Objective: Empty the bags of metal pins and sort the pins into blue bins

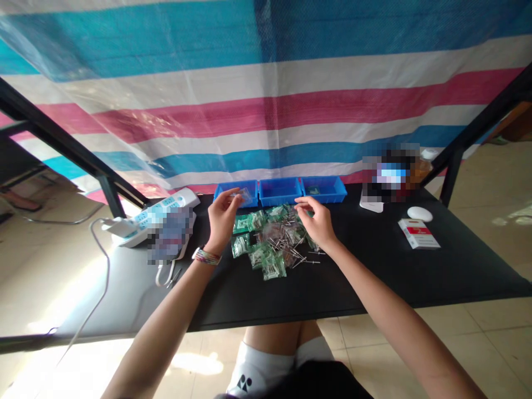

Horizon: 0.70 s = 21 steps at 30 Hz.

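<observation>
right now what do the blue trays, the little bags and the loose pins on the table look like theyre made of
The blue trays look like moulded plastic: one even colour, thick rims, slight sheen. The little bags seem thin clear plastic film, crinkled and glinting, with green showing through. The loose pins look like metal: thin, straight, silvery grey. The left hand holds a small clear bag of apparently the same film.

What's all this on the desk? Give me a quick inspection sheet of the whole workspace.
Surface: black table.
Job's things: pile of small bags and metal pins; three blue bins.
Clutter: power strip, red box, white puck.
Hands: left hand pinches a clear bag; right hand rests on the pile.
Cables: white cord.
Surroundings: striped tarp, tiled floor.
</observation>
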### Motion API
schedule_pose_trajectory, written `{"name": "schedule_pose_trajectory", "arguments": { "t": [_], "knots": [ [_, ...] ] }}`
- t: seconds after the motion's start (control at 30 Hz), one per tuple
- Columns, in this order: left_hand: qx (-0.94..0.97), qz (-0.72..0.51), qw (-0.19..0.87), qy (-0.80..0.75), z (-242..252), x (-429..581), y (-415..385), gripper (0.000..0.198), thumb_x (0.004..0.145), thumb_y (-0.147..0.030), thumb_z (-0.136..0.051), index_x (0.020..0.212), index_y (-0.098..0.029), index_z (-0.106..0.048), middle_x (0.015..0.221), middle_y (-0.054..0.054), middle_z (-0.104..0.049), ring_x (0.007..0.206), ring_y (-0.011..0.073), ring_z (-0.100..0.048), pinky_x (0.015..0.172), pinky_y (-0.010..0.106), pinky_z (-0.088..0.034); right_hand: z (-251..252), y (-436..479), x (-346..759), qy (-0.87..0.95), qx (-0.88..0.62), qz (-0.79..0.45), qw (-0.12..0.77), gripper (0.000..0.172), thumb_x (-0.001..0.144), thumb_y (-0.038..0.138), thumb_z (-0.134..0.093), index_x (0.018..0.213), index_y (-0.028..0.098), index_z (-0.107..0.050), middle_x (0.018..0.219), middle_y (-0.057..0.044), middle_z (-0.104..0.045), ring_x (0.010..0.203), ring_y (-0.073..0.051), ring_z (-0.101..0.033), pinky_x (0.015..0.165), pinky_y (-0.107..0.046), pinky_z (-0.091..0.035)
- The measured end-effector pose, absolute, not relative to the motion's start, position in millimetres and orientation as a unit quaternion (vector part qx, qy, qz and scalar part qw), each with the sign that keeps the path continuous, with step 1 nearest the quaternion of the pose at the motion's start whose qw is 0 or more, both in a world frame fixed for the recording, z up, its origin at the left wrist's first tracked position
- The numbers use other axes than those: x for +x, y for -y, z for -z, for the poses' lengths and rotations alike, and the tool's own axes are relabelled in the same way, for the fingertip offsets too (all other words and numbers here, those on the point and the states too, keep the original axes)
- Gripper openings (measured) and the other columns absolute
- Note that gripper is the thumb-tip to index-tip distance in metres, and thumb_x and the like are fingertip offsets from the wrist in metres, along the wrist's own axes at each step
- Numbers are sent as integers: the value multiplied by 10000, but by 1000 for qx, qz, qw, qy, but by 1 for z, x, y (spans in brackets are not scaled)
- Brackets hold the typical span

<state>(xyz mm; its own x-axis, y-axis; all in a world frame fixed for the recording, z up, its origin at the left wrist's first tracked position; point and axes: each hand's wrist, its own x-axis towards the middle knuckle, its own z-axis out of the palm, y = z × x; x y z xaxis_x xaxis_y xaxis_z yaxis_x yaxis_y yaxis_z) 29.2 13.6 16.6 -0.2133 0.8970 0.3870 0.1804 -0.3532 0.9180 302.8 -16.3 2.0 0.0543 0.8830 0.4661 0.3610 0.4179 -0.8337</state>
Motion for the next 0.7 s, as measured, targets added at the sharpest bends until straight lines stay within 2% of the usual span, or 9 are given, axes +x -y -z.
{"name": "schedule_pose_trajectory", "arguments": {
  "t": [0.1,0.23,0.33,0.4,0.47,0.57,0.7],
  "knots": [
    [501,-646,300,-491,-13,16,-29,423,893,-465,-796,1171,-148,-775,882,54,-785,861,198,-760,834,316,-596,2,12,309,713,-484,-161,482,186,898,193,-661,1031,220,-788,1061,-87,-817,1065,-304,-729,1022,-484,-566],
    [448,-659,369,-478,-12,9,-40,503,874,-518,-802,1192,-134,-736,1013,110,-819,900,211,-787,853,336,-611,7,15,302,807,-430,-111,390,337,986,139,-606,1257,225,-788,1355,-98,-766,1359,-320,-617,1185,-547,-489],
    [429,-642,447,-452,-13,9,-39,596,891,-544,-760,1310,-130,-670,976,119,-829,832,215,-798,851,370,-623,12,19,294,849,-423,-60,311,373,1051,189,-585,1363,284,-766,1527,-88,-669,1526,-355,-463,1245,-635,-407],
    [444,-632,451,-448,-15,9,-34,649,874,-500,-759,1390,-128,-633,887,82,-820,782,206,-787,820,358,-618,15,19,290,856,-436,-32,276,334,1057,249,-620,1343,308,-783,1521,-95,-670,1515,-395,-459,1242,-707,-366],
    [479,-620,425,-454,-16,11,-27,640,862,-438,-757,1409,-129,-638,835,52,-805,767,197,-772,792,334,-604,16,19,288,856,-446,-14,259,296,1045,283,-655,1300,300,-806,1480,-106,-695,1477,-422,-485,1236,-750,-334],
    [560,-583,365,-463,-17,18,-16,497,905,-397,-705,1337,-153,-699,812,37,-783,788,203,-756,773,324,-584,18,19,287,856,-448,-9,259,270,1035,286,-670,1264,279,-813,1461,-122,-701,1449,-426,-505,1235,-760,-319],
    [735,-466,210,-446,-19,33,-2,229,973,-313,-636,1112,-218,-790,1000,69,-793,985,243,-735,912,389,-562,18,19,287,851,-450,-17,271,250,1030,261,-669,1247,278,-794,1448,-116,-704,1432,-406,-514,1231,-746,-326]
  ]
}}
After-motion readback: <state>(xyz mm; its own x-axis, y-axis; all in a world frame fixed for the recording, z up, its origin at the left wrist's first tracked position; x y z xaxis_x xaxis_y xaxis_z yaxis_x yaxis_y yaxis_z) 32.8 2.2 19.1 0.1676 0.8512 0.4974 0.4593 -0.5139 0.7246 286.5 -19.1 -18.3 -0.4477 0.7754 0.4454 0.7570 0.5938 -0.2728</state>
